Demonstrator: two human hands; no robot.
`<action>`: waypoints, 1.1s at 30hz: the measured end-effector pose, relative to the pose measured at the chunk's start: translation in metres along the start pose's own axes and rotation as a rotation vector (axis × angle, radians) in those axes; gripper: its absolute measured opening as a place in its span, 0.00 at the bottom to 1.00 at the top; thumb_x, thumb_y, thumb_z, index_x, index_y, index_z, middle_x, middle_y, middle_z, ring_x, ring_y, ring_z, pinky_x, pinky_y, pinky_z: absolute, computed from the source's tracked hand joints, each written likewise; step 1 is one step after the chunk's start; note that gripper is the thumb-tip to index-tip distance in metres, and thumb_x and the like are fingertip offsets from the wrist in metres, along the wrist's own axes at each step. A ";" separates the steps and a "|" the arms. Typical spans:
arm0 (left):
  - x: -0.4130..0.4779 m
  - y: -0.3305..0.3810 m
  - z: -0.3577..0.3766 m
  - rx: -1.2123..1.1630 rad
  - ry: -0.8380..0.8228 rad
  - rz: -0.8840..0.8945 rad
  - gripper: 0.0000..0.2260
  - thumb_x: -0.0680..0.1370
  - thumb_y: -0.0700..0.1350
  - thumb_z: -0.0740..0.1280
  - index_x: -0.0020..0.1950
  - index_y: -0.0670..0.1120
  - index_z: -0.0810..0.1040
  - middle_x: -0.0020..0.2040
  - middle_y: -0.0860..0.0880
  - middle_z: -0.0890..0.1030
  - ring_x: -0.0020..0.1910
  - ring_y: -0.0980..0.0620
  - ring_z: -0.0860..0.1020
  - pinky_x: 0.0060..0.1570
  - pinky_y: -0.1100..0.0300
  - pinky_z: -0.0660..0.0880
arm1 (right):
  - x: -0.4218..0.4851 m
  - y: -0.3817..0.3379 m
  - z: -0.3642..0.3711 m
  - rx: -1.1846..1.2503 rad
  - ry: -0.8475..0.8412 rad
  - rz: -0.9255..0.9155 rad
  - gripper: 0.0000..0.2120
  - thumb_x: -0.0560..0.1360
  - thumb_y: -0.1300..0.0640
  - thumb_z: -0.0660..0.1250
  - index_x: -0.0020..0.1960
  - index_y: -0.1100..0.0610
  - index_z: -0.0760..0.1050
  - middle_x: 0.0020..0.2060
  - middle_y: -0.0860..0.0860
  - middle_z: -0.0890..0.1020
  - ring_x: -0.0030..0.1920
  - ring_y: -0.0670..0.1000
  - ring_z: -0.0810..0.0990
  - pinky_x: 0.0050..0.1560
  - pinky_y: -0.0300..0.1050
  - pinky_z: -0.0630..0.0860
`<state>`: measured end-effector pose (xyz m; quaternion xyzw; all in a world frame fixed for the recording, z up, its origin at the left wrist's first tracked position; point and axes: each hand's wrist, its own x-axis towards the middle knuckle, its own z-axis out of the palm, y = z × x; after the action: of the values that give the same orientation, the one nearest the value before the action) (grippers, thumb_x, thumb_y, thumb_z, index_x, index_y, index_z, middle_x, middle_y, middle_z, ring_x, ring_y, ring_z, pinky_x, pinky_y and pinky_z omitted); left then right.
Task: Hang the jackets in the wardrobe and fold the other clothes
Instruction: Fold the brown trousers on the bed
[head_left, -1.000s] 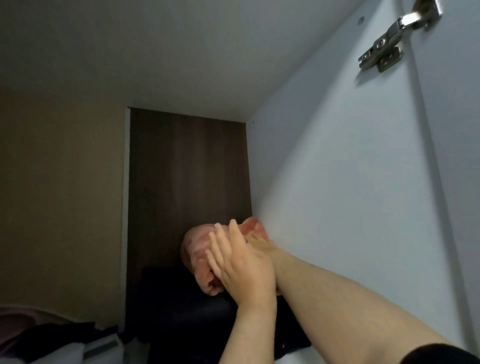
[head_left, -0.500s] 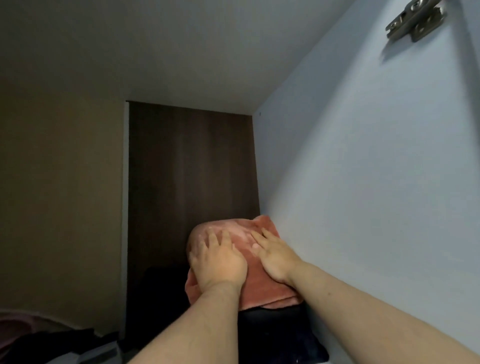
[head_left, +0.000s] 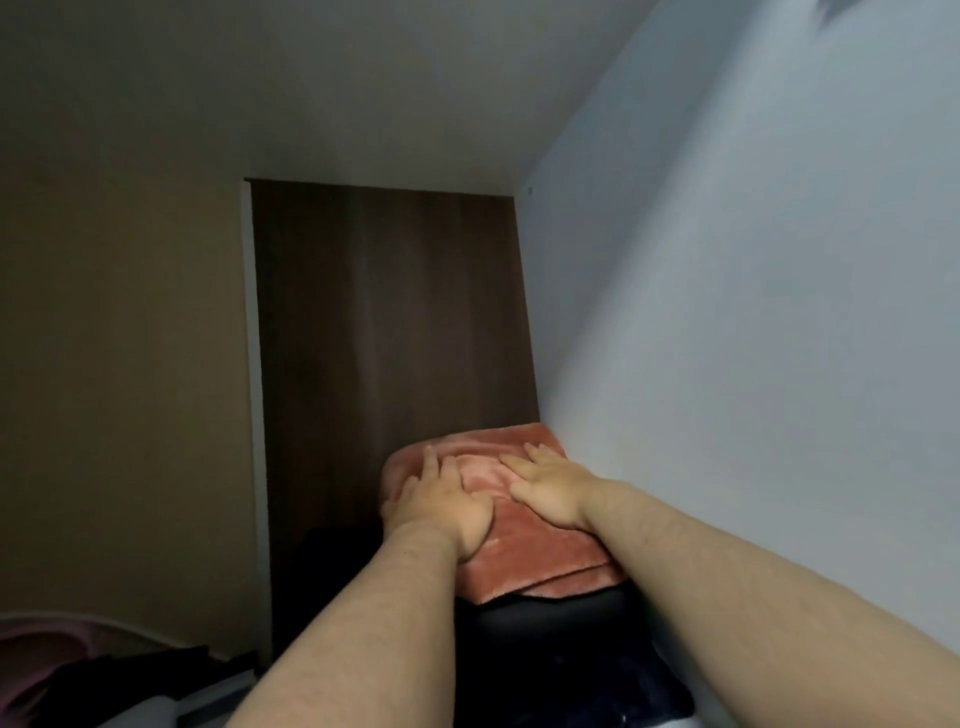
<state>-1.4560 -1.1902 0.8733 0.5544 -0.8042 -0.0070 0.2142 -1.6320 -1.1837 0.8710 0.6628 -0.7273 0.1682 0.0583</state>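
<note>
1. Head view: both bare forearms reach forward and up into a wardrobe compartment. The left hand (head_left: 441, 501) and right hand (head_left: 545, 486) lie side by side, palms down, on a folded salmon-pink garment (head_left: 540, 561).
2. The left hand has its fingers straight and slightly spread, pressed flat on the left half of the garment's top. It grasps nothing, and its outer fingers reach the rounded left edge.
3. The right hand is likewise flat with fingers extended, pressing the right half close to the white side panel (head_left: 753, 338). It grips nothing.
4. The garment sits on top of a dark stack of clothes (head_left: 550, 618). Its right edge is against the white side panel and its layered front edge faces the camera.
5. Behind it rises a dark wood back panel (head_left: 389, 322), and a pale top panel (head_left: 337, 88) spans above.
6. At lower left, outside the compartment, are a beige wall (head_left: 119, 364) and a blurred heap of dark and pinkish fabric (head_left: 62, 670).
</note>
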 end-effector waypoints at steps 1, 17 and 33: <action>0.000 -0.001 0.000 0.006 -0.023 -0.018 0.31 0.78 0.58 0.51 0.81 0.55 0.50 0.82 0.53 0.44 0.79 0.44 0.52 0.72 0.43 0.57 | 0.000 0.000 0.001 0.023 -0.012 0.010 0.29 0.81 0.42 0.51 0.81 0.42 0.49 0.81 0.53 0.47 0.80 0.53 0.44 0.79 0.51 0.44; -0.002 -0.003 0.014 0.116 -0.058 -0.026 0.30 0.79 0.58 0.42 0.79 0.52 0.59 0.80 0.50 0.57 0.78 0.44 0.55 0.72 0.45 0.55 | -0.013 0.001 0.023 0.483 -0.040 0.142 0.22 0.77 0.38 0.54 0.68 0.40 0.74 0.70 0.48 0.74 0.68 0.52 0.72 0.67 0.46 0.65; -0.029 0.047 0.001 0.314 0.132 -0.021 0.26 0.81 0.45 0.48 0.80 0.40 0.53 0.79 0.35 0.56 0.76 0.34 0.55 0.72 0.37 0.53 | -0.118 0.007 0.006 0.176 0.269 0.074 0.25 0.83 0.47 0.55 0.78 0.53 0.61 0.73 0.57 0.70 0.72 0.54 0.69 0.72 0.40 0.61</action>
<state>-1.4893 -1.1466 0.8743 0.5887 -0.7738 0.1529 0.1771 -1.6242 -1.0733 0.8281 0.6097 -0.7193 0.3205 0.0904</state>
